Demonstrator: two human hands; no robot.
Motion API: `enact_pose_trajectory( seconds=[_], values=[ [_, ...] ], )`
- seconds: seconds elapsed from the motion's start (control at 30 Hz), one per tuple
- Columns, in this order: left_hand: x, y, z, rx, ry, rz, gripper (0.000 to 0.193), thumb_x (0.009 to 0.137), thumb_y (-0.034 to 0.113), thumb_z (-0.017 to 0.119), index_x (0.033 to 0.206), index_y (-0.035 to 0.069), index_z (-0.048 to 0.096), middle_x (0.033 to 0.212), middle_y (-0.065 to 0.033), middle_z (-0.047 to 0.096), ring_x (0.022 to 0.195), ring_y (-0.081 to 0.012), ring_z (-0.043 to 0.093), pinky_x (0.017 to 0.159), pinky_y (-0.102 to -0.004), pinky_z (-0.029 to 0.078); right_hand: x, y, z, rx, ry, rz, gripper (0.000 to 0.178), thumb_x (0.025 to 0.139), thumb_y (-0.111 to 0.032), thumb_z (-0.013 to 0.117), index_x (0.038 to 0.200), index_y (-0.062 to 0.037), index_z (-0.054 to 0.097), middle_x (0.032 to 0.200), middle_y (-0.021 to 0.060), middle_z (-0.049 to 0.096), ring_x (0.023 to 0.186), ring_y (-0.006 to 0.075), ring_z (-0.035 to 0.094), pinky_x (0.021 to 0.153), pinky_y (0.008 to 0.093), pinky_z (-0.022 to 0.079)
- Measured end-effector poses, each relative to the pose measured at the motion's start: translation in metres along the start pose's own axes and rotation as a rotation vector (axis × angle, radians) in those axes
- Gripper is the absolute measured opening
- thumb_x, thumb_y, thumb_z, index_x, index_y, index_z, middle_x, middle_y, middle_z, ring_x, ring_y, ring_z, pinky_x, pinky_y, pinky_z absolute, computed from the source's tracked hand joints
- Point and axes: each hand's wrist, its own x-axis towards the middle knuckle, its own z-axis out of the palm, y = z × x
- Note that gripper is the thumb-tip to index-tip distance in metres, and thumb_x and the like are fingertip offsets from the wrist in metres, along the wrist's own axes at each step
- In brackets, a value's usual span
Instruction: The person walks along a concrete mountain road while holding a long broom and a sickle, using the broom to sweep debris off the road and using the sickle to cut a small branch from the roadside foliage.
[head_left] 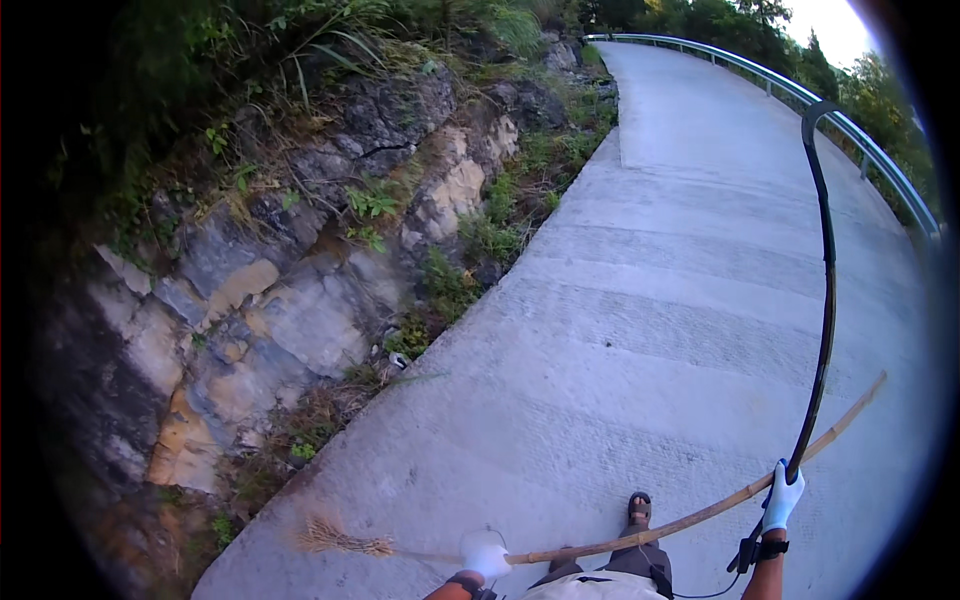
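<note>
My left hand [485, 561], in a white glove, is closed round a broom [640, 540] low in the picture. Its bamboo handle slants up to the right, and its straw-coloured bristles [340, 538] spread out at the left, over the concrete. My right hand [783, 498], also gloved, grips the dark shaft of a long-handled sickle [826, 300]. That shaft rises far ahead to a hooked end. The bamboo handle crosses right at my right hand; whether those fingers hold it too, I cannot tell.
A sloping concrete road [560, 400] runs ahead. Along its left edge are weeds [445, 285] and a rocky bank [310, 310]. A metal guardrail [770, 78] curves along the right side. My sandaled foot [639, 505] stands on the concrete.
</note>
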Motion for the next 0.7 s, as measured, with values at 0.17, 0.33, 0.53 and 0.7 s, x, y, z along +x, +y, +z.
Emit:
enact_pose_trajectory(
  seconds=[0.17,0.33,0.53,0.7],
  values=[
    [0.027,0.038,0.009,-0.213,0.006,-0.021,0.044,0.08,0.049,0.061,0.103,0.013,0.072,0.102,-0.0173,0.069,0.095,-0.0392,0.065,0.085,-0.0442,0.05,0.091,-0.025,0.057,0.056,-0.109,-0.103,0.015,0.088,-0.012,0.066,0.082,-0.0006,0.058,0.067,-0.0038,0.049,0.059,0.0061,0.044,0.053,0.0259,0.038],
    [-0.009,0.094,-0.005,-0.566,0.103,-0.24,0.025,0.089,0.023,0.061,0.093,0.0,0.07,0.069,-0.0086,0.066,0.059,-0.018,0.059,0.052,-0.0393,0.045,0.127,-0.12,0.14,0.087,-0.325,-0.122,0.018,0.088,-0.013,0.067,0.078,-0.0032,0.056,0.061,-0.0047,0.047,0.049,0.0045,0.042,0.044,0.0249,0.035],
    [-0.015,0.098,0.007,-0.904,0.031,-0.394,0.035,0.082,0.034,0.068,0.097,0.003,0.071,0.077,-0.016,0.069,0.074,-0.0276,0.068,0.061,-0.0413,0.05,0.123,-0.179,0.251,0.16,-0.575,-0.229,0.025,0.09,-0.021,0.068,0.076,-0.0062,0.053,0.054,-0.0047,0.046,0.038,0.0048,0.041,0.034,0.0239,0.031],
    [0.027,0.038,0.056,-0.726,0.028,-0.531,0.06,0.08,0.057,0.061,0.106,0.004,0.07,0.101,-0.0231,0.067,0.098,-0.0379,0.064,0.083,-0.0436,0.049,0.064,-0.229,0.323,0.181,-0.768,-0.19,0.028,0.091,-0.024,0.067,0.075,-0.0084,0.051,0.055,-0.0056,0.044,0.039,0.0038,0.04,0.035,0.0228,0.032]
  ],
)
